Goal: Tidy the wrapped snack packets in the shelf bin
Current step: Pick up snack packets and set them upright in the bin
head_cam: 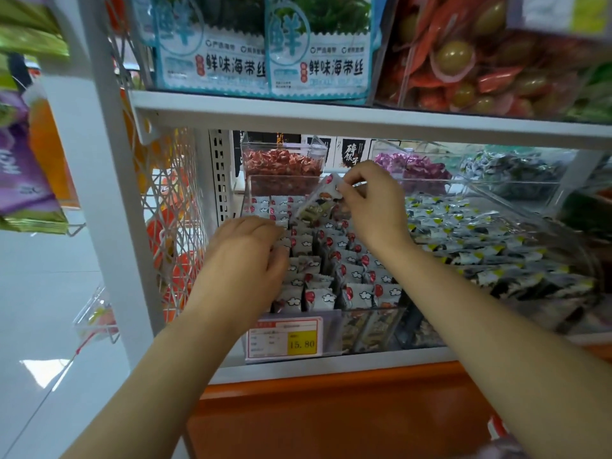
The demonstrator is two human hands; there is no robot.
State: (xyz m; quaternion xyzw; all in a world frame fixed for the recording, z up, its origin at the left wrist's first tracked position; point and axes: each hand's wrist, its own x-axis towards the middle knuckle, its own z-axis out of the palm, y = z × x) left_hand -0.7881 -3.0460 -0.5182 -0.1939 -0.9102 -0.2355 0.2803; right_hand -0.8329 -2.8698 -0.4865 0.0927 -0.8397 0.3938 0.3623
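White wrapped packet pinched in right hand fingers above bin, left hand fingers curled onto packet rows

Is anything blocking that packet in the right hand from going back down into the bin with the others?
Nothing visible does. The right hand holds the packet above the packet rows in the clear bin. The left hand rests on the rows to the left, not below it.

Both bare forearms reach forward and up from the lower edge of the view. The left hand lies palm down with its fingers curled downward and the knuckles raised. The right hand is held higher and farther forward, wrist bent, thumb and fingertips pinched together.
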